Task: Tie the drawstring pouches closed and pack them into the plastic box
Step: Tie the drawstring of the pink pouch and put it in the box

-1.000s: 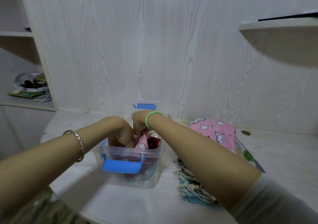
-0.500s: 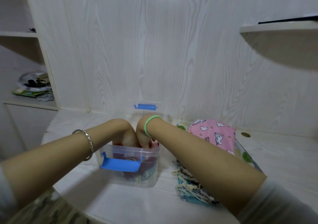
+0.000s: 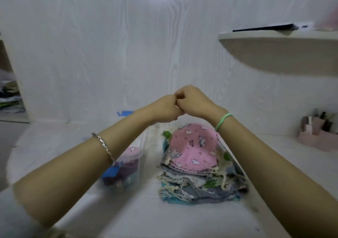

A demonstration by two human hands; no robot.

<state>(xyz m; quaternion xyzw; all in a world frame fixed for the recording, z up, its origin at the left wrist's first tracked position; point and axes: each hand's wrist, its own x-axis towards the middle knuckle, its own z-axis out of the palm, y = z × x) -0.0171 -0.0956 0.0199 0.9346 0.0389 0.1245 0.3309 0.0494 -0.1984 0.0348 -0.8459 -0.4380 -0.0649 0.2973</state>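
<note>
My left hand point(image 3: 164, 109) and my right hand point(image 3: 195, 100) are raised with fingers curled, knuckles touching each other above the table. I see nothing held in either one. Below them lies a stack of flat drawstring pouches point(image 3: 197, 181), topped by a pink unicorn-print pouch point(image 3: 193, 146). The clear plastic box point(image 3: 139, 166) with blue latches stands to the left, partly hidden under my left forearm. A pink pouch point(image 3: 133, 151) lies on top of darker pouches inside it.
A blue latch of the box lid point(image 3: 125, 113) shows at the back wall. A rounded wall shelf point(image 3: 283, 51) juts out at upper right. A pink organizer with bottles point(image 3: 318, 137) stands at far right. Clutter sits on a left shelf point(image 3: 9, 95).
Both hands have come up out of the box, leaving the pink pouch inside. The view has swung right, so the pouch stack is now in the middle.
</note>
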